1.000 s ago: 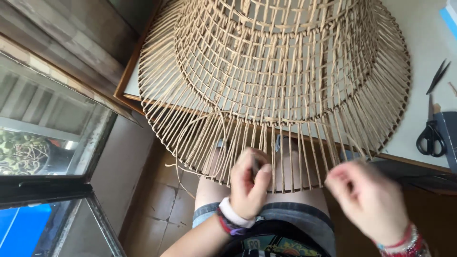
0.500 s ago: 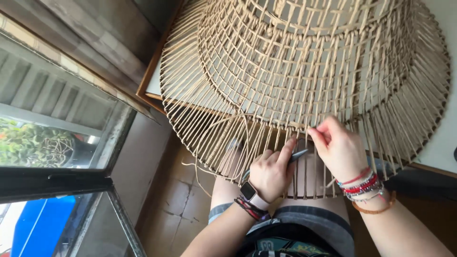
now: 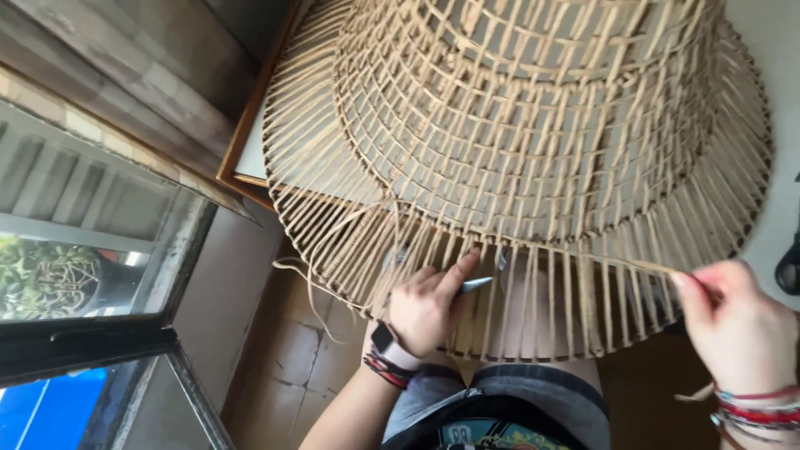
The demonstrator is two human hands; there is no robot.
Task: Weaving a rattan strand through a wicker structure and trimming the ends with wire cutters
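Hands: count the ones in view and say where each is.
2. The left hand is under the woven cane frame's rim, holding a small metal tool. The right hand pinches a cane strand at the right. No others show.

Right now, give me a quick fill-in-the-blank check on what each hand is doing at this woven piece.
1. The left hand holds a slim ____ tool against the woven shade.
2. The right hand pinches a thin ____ pulled out to the side.
3. A dark watch sits on the ____ wrist.
4. The shade's loose upright strands hang over the table's ____.

Missing words: metal; strand; left; edge
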